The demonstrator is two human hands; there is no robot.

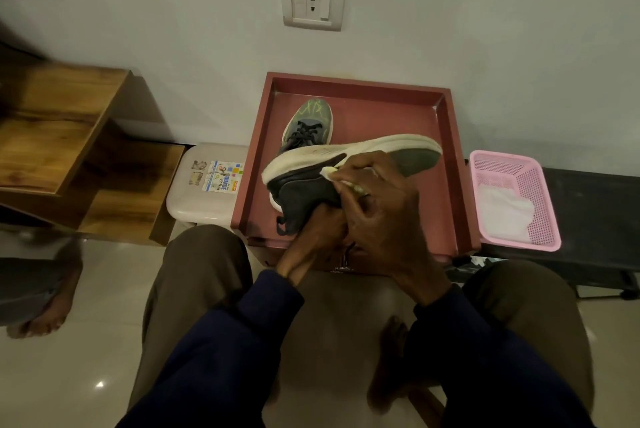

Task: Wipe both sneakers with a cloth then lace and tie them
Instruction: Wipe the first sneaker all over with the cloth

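A dark grey sneaker (304, 182) with a thick white sole lies on its side above the red tray (446, 164), toe to the right. My left hand (318, 237) grips it from below at the heel and collar. My right hand (377, 206) presses a small white cloth (329, 173) against the sneaker's upper near the sole. The second sneaker (310, 124), grey-green with black laces, stands upright in the tray behind it, toe toward the wall.
A pink plastic basket (540, 192) holding a white cloth sits on a black bench at the right. A beige stool (194, 199) with stickers stands left of the tray. Wooden shelves are at the far left. Another person's bare foot (45, 310) rests on the floor there.
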